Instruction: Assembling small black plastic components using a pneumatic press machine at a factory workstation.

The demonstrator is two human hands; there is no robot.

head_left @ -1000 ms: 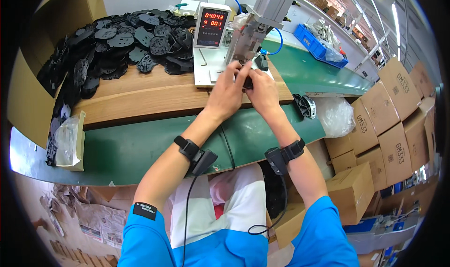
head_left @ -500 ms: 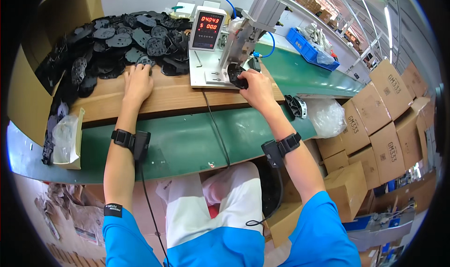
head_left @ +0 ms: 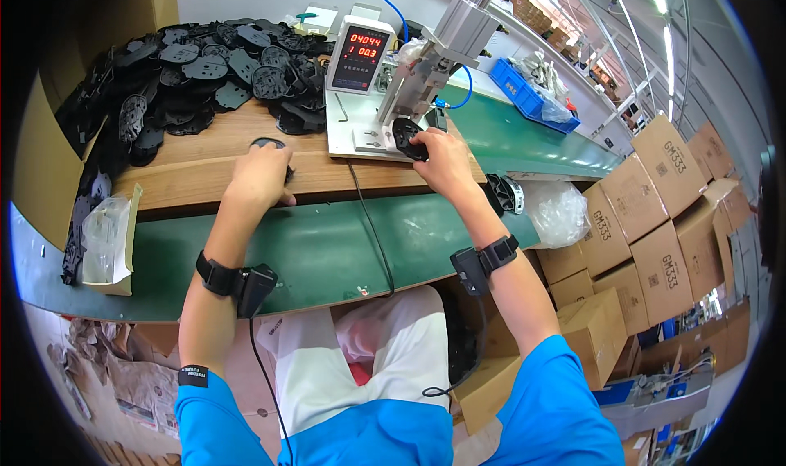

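My left hand (head_left: 259, 176) is closed on a flat black plastic part (head_left: 268, 142) just above the wooden board (head_left: 332, 156); much of that part is hidden by my fingers. With finger and thumb, my right hand (head_left: 446, 161) grips a rounded black plastic shell (head_left: 404, 138) by its right side. The shell is tilted at the foot of a metal press (head_left: 422, 77), at the edge of the white base plate (head_left: 348, 141). A box with a red lit display (head_left: 359, 61) stands left of the press.
Black plastic parts (head_left: 217, 69) are heaped at the back left. A small open box (head_left: 106, 245) with clear plastic sits on the green bench (head_left: 319, 241). Several black parts (head_left: 501, 194) and a clear bag (head_left: 557, 212) lie right; cartons (head_left: 647, 228) are stacked beyond. A blue crate (head_left: 524, 93) stands farther back.
My left hand has come back from the heap toward me with a black part. My right hand has drawn the shell slightly out from under the press, tilting it. The display digits changed.
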